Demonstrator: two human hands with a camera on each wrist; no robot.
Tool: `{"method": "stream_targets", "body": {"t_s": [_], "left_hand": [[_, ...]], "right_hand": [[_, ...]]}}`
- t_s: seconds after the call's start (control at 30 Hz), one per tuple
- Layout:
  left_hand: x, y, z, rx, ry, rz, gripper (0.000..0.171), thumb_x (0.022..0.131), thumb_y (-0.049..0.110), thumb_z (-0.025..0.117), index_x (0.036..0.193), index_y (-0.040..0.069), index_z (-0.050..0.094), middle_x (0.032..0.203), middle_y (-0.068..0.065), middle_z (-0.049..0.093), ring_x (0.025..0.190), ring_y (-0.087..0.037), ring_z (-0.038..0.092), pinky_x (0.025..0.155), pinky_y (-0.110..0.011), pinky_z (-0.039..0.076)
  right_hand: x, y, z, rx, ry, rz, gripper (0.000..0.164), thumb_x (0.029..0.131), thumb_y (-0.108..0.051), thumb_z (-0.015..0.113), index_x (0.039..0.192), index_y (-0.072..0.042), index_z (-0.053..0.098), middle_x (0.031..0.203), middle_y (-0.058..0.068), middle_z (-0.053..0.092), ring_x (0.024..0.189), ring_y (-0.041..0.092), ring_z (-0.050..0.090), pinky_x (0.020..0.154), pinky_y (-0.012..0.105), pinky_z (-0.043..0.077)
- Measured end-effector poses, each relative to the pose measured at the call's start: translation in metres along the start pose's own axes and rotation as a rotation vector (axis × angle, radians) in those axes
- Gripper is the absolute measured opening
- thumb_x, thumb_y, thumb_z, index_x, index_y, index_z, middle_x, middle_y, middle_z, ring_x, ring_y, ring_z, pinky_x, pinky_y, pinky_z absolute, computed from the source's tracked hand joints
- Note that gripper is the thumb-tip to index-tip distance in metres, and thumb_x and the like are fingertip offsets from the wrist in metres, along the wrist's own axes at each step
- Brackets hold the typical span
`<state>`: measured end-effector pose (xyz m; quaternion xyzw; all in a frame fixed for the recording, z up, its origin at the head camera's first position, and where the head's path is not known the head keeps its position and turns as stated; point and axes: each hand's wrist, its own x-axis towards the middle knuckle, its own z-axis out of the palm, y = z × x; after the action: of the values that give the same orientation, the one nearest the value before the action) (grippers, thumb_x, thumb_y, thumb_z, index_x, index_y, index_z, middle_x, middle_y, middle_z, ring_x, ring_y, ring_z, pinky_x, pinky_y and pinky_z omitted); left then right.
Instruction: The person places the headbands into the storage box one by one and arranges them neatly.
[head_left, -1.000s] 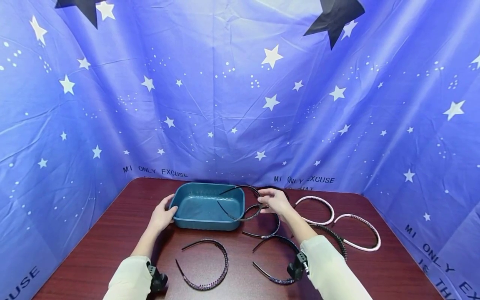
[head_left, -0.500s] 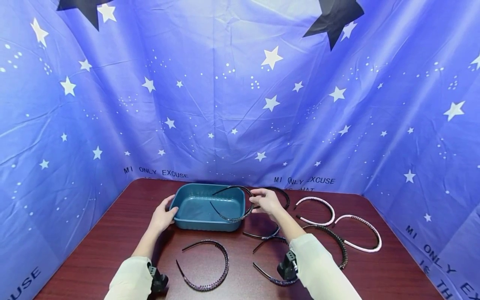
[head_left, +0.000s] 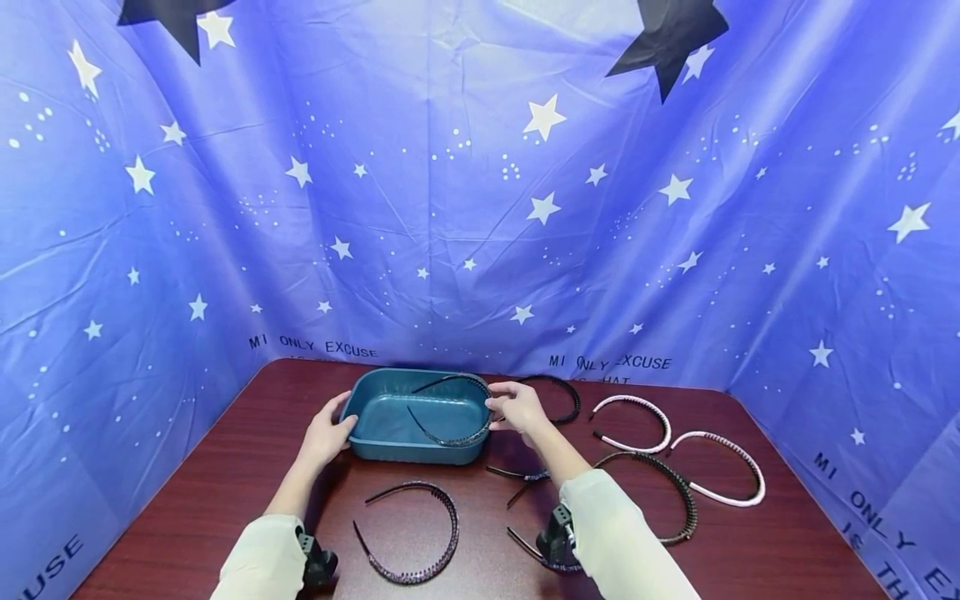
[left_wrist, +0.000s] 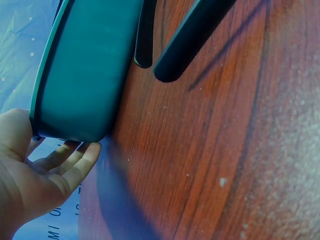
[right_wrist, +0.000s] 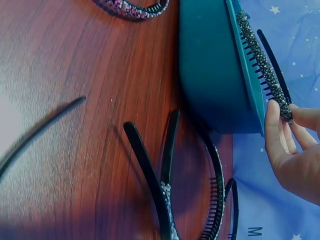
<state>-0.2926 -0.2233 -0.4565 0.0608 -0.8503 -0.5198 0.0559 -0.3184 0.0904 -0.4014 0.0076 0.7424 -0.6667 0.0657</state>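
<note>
A teal plastic basin [head_left: 412,452] stands at the back of the dark red table. My left hand [head_left: 327,433] grips its left end, thumb at the rim and fingers against the outer wall in the left wrist view. My right hand [head_left: 519,408] is at the basin's right end. Between thumb and fingers it pinches a black toothed headband with dark glitter [right_wrist: 262,62], whose open ends point left over the basin's inside. In front of the basin lies a headband with pink-purple glitter [head_left: 456,533].
Right of the basin lie a black headband [head_left: 577,404], two pale pink headbands [head_left: 666,421] and a brownish-black one [head_left: 692,500]. My right forearm partly hides two more dark headbands, one with its tip [head_left: 517,537] showing. A blue star-printed cloth [head_left: 480,208] surrounds the table.
My right hand has moved left and slightly down with the glitter headband, bringing it farther over the basin. The left hand has kept its grip on the basin.
</note>
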Motion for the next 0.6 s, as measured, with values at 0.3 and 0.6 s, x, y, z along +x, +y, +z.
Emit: {"method": "stream_targets", "body": {"t_s": [0.3, 0.6], "left_hand": [[0.0, 0.0, 0.001, -0.012, 0.007, 0.009, 0.052, 0.092, 0.009, 0.048, 0.142, 0.006, 0.035, 0.126, -0.031, 0.047, 0.084, -0.029, 0.064, 0.066, -0.038, 0.057], [-0.001, 0.001, 0.001, -0.015, 0.004, 0.01, 0.051, 0.093, 0.008, 0.049, 0.142, 0.005, 0.035, 0.127, -0.032, 0.047, 0.083, -0.028, 0.063, 0.065, -0.037, 0.057]], "right_hand": [[-0.001, -0.001, 0.01, 0.018, 0.028, -0.013, 0.036, 0.085, 0.005, 0.058, 0.121, 0.006, 0.056, 0.081, 0.011, 0.063, 0.058, 0.012, 0.055, 0.05, 0.023, 0.051], [0.0, 0.0, 0.017, -0.011, 0.025, 0.002, 0.039, 0.086, 0.002, 0.059, 0.125, 0.004, 0.054, 0.081, 0.006, 0.058, 0.061, 0.011, 0.052, 0.052, 0.024, 0.053]]}}
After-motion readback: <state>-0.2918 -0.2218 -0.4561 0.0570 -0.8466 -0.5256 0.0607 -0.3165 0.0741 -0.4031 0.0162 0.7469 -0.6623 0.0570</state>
